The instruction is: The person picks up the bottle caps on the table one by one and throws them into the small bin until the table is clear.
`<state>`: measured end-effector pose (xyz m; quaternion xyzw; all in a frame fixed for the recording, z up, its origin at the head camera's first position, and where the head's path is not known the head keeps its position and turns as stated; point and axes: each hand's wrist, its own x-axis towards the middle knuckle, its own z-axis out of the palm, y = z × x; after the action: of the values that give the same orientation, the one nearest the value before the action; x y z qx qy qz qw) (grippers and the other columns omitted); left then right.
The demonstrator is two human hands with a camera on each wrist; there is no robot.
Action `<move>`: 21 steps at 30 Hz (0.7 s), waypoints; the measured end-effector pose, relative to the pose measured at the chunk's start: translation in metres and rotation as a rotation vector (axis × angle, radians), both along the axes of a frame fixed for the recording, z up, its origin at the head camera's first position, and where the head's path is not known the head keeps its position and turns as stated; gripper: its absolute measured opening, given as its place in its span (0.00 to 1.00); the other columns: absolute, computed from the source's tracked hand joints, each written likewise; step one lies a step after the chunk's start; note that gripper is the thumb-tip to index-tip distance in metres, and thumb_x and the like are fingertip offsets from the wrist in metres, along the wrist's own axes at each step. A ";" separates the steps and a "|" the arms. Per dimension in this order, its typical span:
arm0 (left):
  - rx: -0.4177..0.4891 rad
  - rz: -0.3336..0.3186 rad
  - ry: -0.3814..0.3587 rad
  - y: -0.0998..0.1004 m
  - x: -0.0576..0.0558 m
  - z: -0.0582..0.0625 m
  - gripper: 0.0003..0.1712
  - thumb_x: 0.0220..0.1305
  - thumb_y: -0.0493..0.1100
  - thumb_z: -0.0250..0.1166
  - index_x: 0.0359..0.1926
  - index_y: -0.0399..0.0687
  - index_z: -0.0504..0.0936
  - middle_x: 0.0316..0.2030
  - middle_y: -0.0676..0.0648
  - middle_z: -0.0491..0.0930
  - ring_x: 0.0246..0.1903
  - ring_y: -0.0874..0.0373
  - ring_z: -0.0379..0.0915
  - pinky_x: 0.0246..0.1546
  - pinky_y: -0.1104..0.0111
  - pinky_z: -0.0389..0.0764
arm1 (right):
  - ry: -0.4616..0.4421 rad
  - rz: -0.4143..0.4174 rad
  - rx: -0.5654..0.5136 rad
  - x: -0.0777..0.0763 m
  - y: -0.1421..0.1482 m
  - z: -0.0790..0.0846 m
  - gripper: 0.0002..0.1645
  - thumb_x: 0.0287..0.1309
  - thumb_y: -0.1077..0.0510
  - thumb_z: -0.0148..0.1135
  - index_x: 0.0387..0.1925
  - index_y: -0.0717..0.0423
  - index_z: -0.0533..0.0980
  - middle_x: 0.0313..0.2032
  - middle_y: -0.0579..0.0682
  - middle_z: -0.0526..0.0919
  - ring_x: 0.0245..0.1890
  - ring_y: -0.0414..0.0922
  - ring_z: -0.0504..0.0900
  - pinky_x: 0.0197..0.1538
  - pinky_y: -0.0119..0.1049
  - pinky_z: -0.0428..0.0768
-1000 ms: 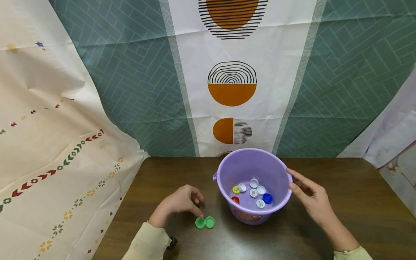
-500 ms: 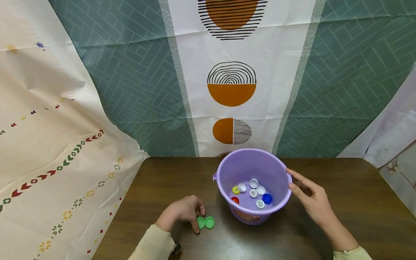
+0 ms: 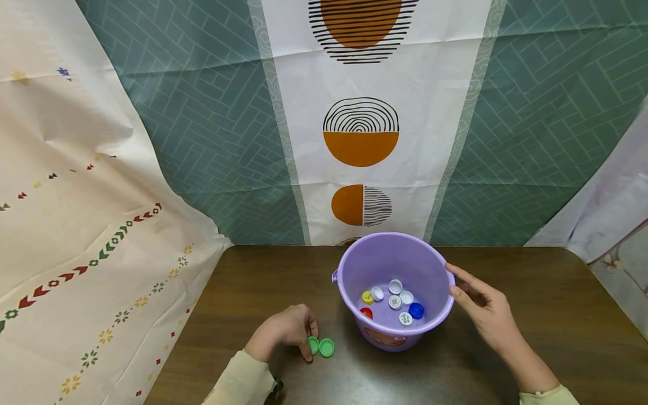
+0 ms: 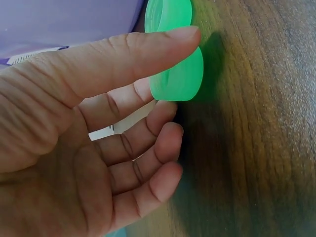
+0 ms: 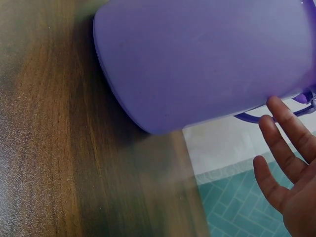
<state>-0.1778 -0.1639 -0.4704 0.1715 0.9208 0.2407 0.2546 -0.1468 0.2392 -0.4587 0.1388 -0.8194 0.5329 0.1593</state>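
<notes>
My left hand (image 3: 289,329) is low over the table. Its thumb and forefinger pinch a green bottle cap (image 4: 182,79), while the other fingers curl loosely beside it. A second green bottle cap (image 3: 326,347) lies right next to the first, to its right. The purple bucket (image 3: 400,253) stands upright behind and to the right of them. Inside it, on the bottom, lie several white caps (image 3: 395,302), a blue cap (image 3: 416,310), a yellow cap (image 3: 367,297) and a red cap (image 3: 367,312). At the bucket's right rim, my right hand (image 3: 488,312) rests thumb and fingertips with the fingers mostly straight.
The brown wooden table (image 3: 547,315) carries the bucket. Behind its far edge hangs a green and white patterned curtain (image 3: 364,174). A cream embroidered cloth (image 3: 101,225) slopes down along the left side. The bucket's handle (image 5: 249,117) shows in the right wrist view.
My left hand has moved slightly right and down, and its thumb and forefinger have closed around the left green cap. The right hand and the bucket have stayed put.
</notes>
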 end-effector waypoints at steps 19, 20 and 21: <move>0.110 0.086 0.061 -0.016 -0.017 0.009 0.15 0.37 0.45 0.77 0.27 0.48 0.80 0.23 0.53 0.78 0.25 0.60 0.71 0.24 0.68 0.74 | -0.005 -0.007 0.003 0.000 0.000 0.001 0.28 0.60 0.65 0.58 0.62 0.52 0.69 0.44 0.47 0.84 0.37 0.35 0.83 0.36 0.27 0.80; 0.116 0.090 0.078 -0.017 -0.019 0.010 0.15 0.38 0.44 0.77 0.28 0.48 0.80 0.24 0.53 0.78 0.25 0.60 0.71 0.25 0.68 0.74 | -0.006 -0.007 0.004 0.000 0.000 0.001 0.28 0.60 0.65 0.58 0.62 0.52 0.69 0.44 0.46 0.84 0.37 0.35 0.83 0.36 0.27 0.80; 0.123 0.096 0.095 -0.018 -0.021 0.010 0.15 0.39 0.44 0.76 0.29 0.48 0.80 0.24 0.53 0.78 0.25 0.60 0.71 0.25 0.68 0.74 | -0.005 -0.007 0.007 0.000 0.000 0.001 0.28 0.60 0.65 0.58 0.62 0.52 0.69 0.44 0.45 0.84 0.37 0.35 0.83 0.36 0.27 0.80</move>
<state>-0.1983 -0.1817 -0.4605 0.1537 0.9225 0.3001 0.1880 -0.1471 0.2393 -0.4579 0.1351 -0.8222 0.5297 0.1586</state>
